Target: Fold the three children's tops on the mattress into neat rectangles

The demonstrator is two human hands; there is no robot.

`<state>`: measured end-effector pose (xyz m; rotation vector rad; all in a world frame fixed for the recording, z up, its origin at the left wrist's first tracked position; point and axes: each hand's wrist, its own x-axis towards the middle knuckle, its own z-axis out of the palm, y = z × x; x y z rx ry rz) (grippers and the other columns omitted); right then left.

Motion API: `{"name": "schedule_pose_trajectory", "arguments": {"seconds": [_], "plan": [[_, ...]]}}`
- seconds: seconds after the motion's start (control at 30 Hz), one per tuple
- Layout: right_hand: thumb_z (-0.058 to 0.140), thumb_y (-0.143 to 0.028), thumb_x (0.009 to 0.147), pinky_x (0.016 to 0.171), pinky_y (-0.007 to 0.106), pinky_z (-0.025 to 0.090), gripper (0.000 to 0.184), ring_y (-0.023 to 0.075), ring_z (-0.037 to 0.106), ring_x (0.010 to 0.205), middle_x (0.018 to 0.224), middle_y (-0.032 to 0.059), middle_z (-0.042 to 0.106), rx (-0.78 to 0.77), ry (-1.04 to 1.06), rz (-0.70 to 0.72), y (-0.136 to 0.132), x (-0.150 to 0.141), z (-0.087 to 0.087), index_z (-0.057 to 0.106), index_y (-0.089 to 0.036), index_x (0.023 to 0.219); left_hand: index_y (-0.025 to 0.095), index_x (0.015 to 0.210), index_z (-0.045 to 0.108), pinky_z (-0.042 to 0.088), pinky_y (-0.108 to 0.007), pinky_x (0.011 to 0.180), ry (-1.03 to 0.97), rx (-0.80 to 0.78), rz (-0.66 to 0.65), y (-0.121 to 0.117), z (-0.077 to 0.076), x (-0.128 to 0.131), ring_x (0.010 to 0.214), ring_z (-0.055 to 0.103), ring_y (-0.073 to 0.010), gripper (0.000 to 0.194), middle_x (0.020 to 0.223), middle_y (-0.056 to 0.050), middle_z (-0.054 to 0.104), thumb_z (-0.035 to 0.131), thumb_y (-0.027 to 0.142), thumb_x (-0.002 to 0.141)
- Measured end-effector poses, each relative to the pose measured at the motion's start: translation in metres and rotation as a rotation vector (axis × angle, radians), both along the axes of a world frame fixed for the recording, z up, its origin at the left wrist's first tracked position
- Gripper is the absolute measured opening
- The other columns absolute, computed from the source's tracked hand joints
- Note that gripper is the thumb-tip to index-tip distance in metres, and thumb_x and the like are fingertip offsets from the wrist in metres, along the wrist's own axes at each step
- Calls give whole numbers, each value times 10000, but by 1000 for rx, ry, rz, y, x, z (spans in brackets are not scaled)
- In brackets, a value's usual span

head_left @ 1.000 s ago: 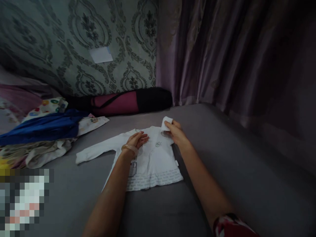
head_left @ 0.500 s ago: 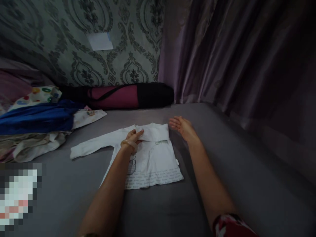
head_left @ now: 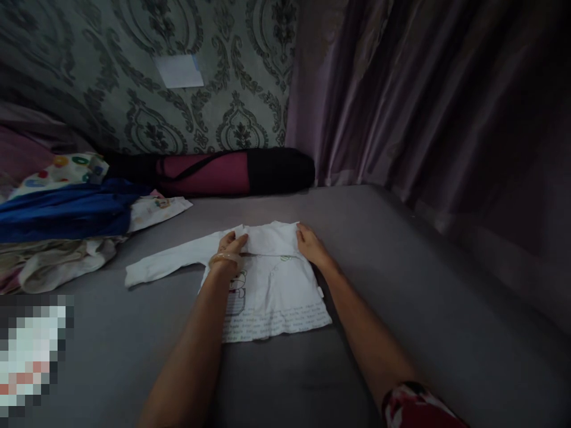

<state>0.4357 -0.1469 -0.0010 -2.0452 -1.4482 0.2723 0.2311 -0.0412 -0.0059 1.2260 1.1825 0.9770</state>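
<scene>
A small white long-sleeved shirt (head_left: 281, 288) lies spread on the grey bed sheet, with a printed cartoon figure and rows of lettering near its hem. One sleeve (head_left: 165, 261) stretches out to the left, while the other is folded across the chest. My left hand (head_left: 229, 246), with a pale bangle at the wrist, has its fingers curled on the shirt by the end of the folded sleeve. At the right shoulder edge, my right hand (head_left: 311, 244) grips the cloth between thumb and fingers. My left forearm hides part of the shirt's left side.
To the left is a heap of clothes, including a blue garment (head_left: 66, 211). A long black and magenta bag (head_left: 205, 174) lies along the patterned wall (head_left: 241, 71). Purple curtains (head_left: 357, 89) hang on the right. A blurred patch covers the lower left corner.
My right hand has moved left from beside the shirt and taken hold of its right shoulder edge. My left hand has shifted slightly left on the cloth.
</scene>
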Motion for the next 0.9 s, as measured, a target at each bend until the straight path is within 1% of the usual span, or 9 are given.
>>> {"name": "schedule_pose_trajectory", "arguments": {"seconds": [0.07, 0.13, 0.23, 0.33, 0.47, 0.57, 0.63, 0.77, 0.9], "plan": [[322, -237, 958, 1137, 362, 237, 501, 221, 334, 1389, 1490, 174, 398, -51, -126, 57, -2, -10, -3, 432, -51, 1410, 166, 812, 608, 498, -268, 605, 41, 20, 14, 1, -1, 0, 706, 618, -187, 291, 669, -3, 616, 693, 346, 599], [294, -293, 975, 1158, 419, 171, 543, 242, 222, 1439, 1542, 168, 304, -127, -199, 77, -4, -16, -6, 358, -46, 1455, 162, 836, 611, 495, -261, 640, 80, 41, 22, 2, -1, 1, 759, 623, -191, 287, 696, -7, 636, 681, 338, 620], [247, -356, 987, 1164, 450, 121, 592, 242, 142, 1462, 1573, 160, 222, -231, -243, 74, -7, -19, -9, 278, -46, 1490, 161, 856, 614, 489, -254, 673, 124, 70, 22, 4, -1, 1, 802, 626, -195, 253, 727, -15, 660, 659, 295, 646], [222, -386, 986, 1168, 442, 104, 628, 237, 115, 1467, 1589, 151, 162, -294, -249, 65, -8, -18, -8, 218, -36, 1507, 172, 891, 616, 484, -253, 682, 206, 115, 16, 6, -4, -2, 785, 630, -189, 235, 739, -14, 667, 632, 257, 672], [205, -397, 985, 1172, 433, 90, 647, 239, 119, 1466, 1594, 141, 146, -317, -240, 57, -10, -18, -5, 191, -21, 1512, 190, 1000, 617, 476, -266, 722, 495, 293, 49, 7, -10, -9, 771, 631, -185, 294, 773, -15, 651, 628, 268, 717], [199, -402, 984, 1172, 427, 79, 649, 237, 120, 1465, 1595, 135, 143, -313, -242, 52, -11, -18, -7, 187, -28, 1514, 214, 1148, 583, 466, -287, 809, 601, 376, 52, 6, -13, -10, 866, 632, -199, 393, 821, -18, 638, 595, 226, 755], [197, -407, 984, 1171, 426, 72, 648, 236, 117, 1465, 1596, 132, 142, -302, -254, 49, -10, -18, -10, 188, -38, 1517, 222, 1188, 578, 452, -303, 864, 672, 396, 8, 6, -14, -9, 948, 625, -214, 407, 877, -38, 634, 548, 192, 784], [208, -413, 981, 1168, 427, 75, 648, 234, 118, 1465, 1596, 136, 138, -309, -277, 48, -7, -15, -15, 188, -52, 1519, 217, 1057, 659, 454, -342, 862, 832, 388, -76, 6, -11, -3, 952, 627, -256, 313, 914, -87, 607, 505, 168, 789], [201, -412, 985, 1166, 436, 82, 647, 231, 99, 1468, 1601, 135, 118, -370, -256, 57, -5, -15, -9, 162, -55, 1523, 201, 993, 674, 456, -405, 864, 924, 395, -125, 2, 2, -5, 1062, 573, -336, 314, 999, -139, 589, 571, 151, 700]]}}
